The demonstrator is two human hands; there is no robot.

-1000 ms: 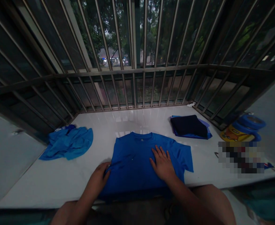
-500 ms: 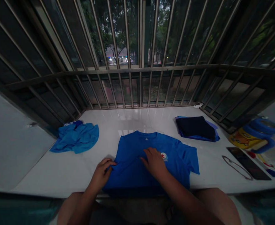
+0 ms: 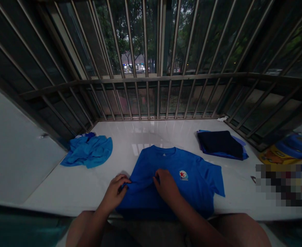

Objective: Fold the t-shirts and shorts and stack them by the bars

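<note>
A blue T-shirt [image 3: 166, 202] lies on the white ledge, collar toward the window, with a small round badge showing a red star [image 3: 183, 175] on its chest. Its lower part reaches the ledge's near edge. My left hand [image 3: 117, 190] pinches the shirt's left side between thumb and fingers. On the front of the shirt, left of the badge, my right hand [image 3: 166, 185] is closed with bent fingers on the cloth. A crease runs across the fabric between the two hands. The shirt's right sleeve, as I see it, lies spread out.
A crumpled light-blue garment [image 3: 89, 151] lies at the left on the white ledge [image 3: 130, 133]. Folded dark clothes [image 3: 219, 144] are stacked at the right. Beyond them stands a yellow and blue container [image 3: 282, 154], near a pixelated patch. Metal bars [image 3: 147, 78] close off the window behind.
The view has shifted slightly, moving everything a little to the right. My right hand's fingers have drawn in on the cloth, and the badge shows fully. My left hand keeps its pinch.
</note>
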